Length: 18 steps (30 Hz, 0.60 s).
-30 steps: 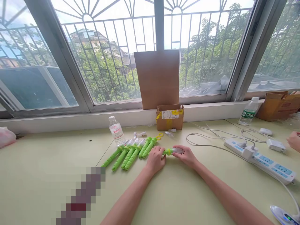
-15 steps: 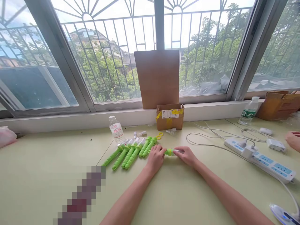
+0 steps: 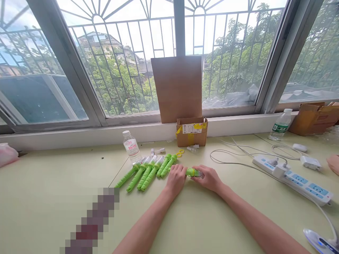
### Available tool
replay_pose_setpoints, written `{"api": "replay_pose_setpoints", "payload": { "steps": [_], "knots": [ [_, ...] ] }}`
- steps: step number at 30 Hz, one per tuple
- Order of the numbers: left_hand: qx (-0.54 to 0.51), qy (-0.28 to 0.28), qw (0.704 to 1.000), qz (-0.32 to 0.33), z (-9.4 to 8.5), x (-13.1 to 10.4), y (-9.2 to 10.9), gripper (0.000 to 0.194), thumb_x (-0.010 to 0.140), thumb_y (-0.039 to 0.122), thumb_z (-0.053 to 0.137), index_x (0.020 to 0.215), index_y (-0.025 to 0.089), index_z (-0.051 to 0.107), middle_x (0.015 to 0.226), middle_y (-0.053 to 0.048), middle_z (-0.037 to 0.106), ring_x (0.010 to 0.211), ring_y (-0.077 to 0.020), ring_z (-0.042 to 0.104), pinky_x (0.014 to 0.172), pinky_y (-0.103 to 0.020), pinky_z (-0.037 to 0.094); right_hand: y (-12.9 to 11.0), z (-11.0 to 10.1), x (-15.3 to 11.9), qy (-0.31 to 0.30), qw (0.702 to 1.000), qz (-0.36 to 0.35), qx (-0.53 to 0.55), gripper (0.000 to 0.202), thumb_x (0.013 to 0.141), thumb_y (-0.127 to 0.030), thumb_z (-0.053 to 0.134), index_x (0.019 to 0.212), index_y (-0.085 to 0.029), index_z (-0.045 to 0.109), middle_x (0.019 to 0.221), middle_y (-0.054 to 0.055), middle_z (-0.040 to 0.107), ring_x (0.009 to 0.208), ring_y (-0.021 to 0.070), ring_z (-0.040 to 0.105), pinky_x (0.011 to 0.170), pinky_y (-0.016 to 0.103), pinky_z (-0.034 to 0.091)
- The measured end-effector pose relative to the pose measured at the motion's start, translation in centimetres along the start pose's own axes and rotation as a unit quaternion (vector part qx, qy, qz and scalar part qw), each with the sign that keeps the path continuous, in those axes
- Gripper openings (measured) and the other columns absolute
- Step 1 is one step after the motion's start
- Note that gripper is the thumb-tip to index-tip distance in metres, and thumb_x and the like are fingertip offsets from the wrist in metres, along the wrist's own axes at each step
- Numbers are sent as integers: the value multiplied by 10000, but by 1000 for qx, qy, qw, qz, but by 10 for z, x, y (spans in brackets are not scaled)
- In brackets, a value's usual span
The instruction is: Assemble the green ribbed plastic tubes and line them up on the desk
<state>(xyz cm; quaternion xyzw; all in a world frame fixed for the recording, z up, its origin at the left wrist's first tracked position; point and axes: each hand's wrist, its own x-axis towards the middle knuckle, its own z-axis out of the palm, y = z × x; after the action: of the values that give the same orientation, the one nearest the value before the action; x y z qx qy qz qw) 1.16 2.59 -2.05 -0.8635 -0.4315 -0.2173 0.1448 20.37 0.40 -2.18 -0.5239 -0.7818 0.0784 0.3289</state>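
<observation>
A green bubble wand (image 3: 190,172) with a clear tube end lies crosswise between my hands, just above or on the table. My left hand (image 3: 176,178) is closed round its green handle, which the fingers mostly hide. Thumb and fingers of my right hand (image 3: 208,177) grip the clear end near a yellow-green collar. To the left, several green wands with clear tubes (image 3: 149,174) lie side by side. Two green pieces without a clear tube (image 3: 168,165) rest nearest my left hand, beside a yellow double ring (image 3: 180,153).
Behind the wands stand a water bottle (image 3: 131,147) and small clear vials with white caps (image 3: 160,150). A cardboard box (image 3: 192,135) sits by the window ledge. On the right are a power strip (image 3: 293,180), cables, another bottle (image 3: 280,125) and part of another person's hand (image 3: 333,164).
My right hand has shifted its grip on the clear end, its fingers curling further round and closer to the collar. My left hand stays nearly still. The other person's hand has moved slightly right.
</observation>
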Motion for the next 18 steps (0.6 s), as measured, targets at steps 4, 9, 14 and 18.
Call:
{"api": "replay_pose_setpoints", "payload": {
  "steps": [4,9,14,18],
  "knots": [
    [-36,-14,999,1,-3,0,-1,156,775,135,525,909,208,553,870,-41,552,852,-205,483,776,-336,384,1,2,-1,0,999,-10,-32,342,774,-410,620,1088,-276,636,865,28,674,723,174,628,655,251,432],
    [-60,-18,998,24,-10,1,1,211,790,139,502,981,217,551,938,-49,552,896,-204,487,828,-352,385,2,2,0,9,999,-12,-38,305,776,-407,613,1044,-264,645,853,25,670,721,171,626,650,244,425],
    [-40,-10,999,26,-4,1,-1,181,813,108,471,933,210,560,921,-47,560,877,-201,489,803,-346,393,1,1,0,3,999,-18,-41,293,775,-408,607,1026,-260,646,836,21,666,696,164,616,624,239,411],
    [-41,-4,999,35,0,0,-3,182,800,82,488,902,213,561,921,-37,563,871,-193,486,803,-331,391,0,-1,-1,-14,998,-32,-50,302,784,-415,591,1040,-263,639,831,25,666,700,167,614,624,240,400]
  ]
}}
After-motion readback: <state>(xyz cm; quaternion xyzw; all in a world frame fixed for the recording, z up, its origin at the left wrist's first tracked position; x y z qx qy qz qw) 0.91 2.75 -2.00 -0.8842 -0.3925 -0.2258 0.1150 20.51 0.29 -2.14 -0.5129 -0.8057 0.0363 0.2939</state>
